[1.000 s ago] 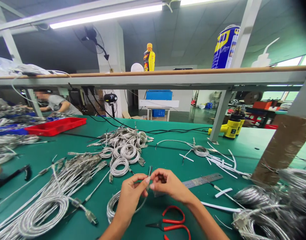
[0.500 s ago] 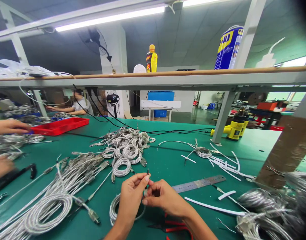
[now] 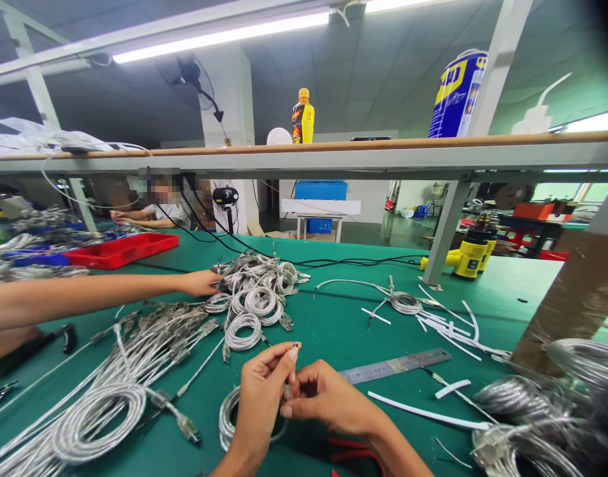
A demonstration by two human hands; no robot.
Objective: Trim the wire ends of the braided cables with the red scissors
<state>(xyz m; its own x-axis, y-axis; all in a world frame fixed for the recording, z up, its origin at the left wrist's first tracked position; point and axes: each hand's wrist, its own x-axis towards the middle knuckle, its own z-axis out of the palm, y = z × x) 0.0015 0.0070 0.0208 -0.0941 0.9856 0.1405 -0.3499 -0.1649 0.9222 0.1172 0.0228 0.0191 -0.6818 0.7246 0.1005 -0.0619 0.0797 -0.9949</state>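
Note:
Close together at the front middle, both my hands pinch one silver cable. My left hand point(image 3: 264, 391) has thumb and forefinger closed on the cable's end, whose small tip shows above them. Just below and to the right, my right hand point(image 3: 326, 397) pinches the same cable; the fingers hide most of it. The cable's coil point(image 3: 227, 417) lies on the green table behind my left wrist. Under my right forearm are red-handled pliers point(image 3: 356, 450), partly covered. A steel ruler point(image 3: 398, 366) lies beyond my right hand.
A co-worker's hand point(image 3: 202, 283) reaches from the left onto a pile of coiled cables point(image 3: 257, 301). More cables point(image 3: 155, 344) lie at left, with a red tray point(image 3: 122, 252) behind. White tubing pieces point(image 3: 428, 412) and bundled cables point(image 3: 512, 397) are at right. A shelf point(image 3: 304, 159) spans above.
The co-worker's arm has stretched rightward across the table to the coil pile. My hands keep their pinch on the cable, with less of its tip showing above my left fingers.

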